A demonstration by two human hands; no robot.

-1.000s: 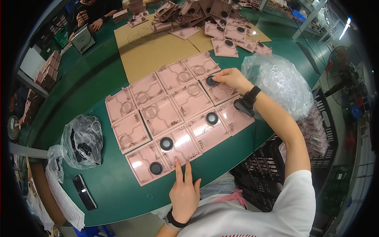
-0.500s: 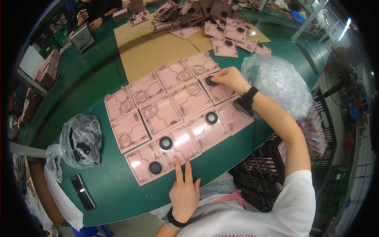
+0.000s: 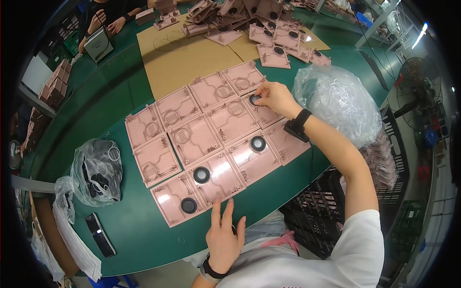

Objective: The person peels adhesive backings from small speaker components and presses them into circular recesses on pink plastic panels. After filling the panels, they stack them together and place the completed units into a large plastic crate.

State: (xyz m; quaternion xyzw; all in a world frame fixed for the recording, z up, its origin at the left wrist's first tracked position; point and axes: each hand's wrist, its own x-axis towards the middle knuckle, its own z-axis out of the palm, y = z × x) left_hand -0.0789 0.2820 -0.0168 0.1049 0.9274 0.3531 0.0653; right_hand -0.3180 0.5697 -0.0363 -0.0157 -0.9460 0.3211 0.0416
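Nearest the body, the left hand [image 3: 224, 240] lies flat with fingers spread on the green bench [image 3: 139, 235], fingertips touching the edge of a pink plastic panel [image 3: 218, 175] that carries a black round disc [image 3: 201, 175]. Farther out, the right hand [image 3: 274, 98] has its grip pinching a small black disc [image 3: 254, 99] against another pink panel [image 3: 263, 113]. Beyond that grip and to its right sits a clear plastic bag [image 3: 338, 103].

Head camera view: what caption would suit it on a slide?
Right hand presses a black round part into a pink plastic panel; left hand rests at the green table edge.
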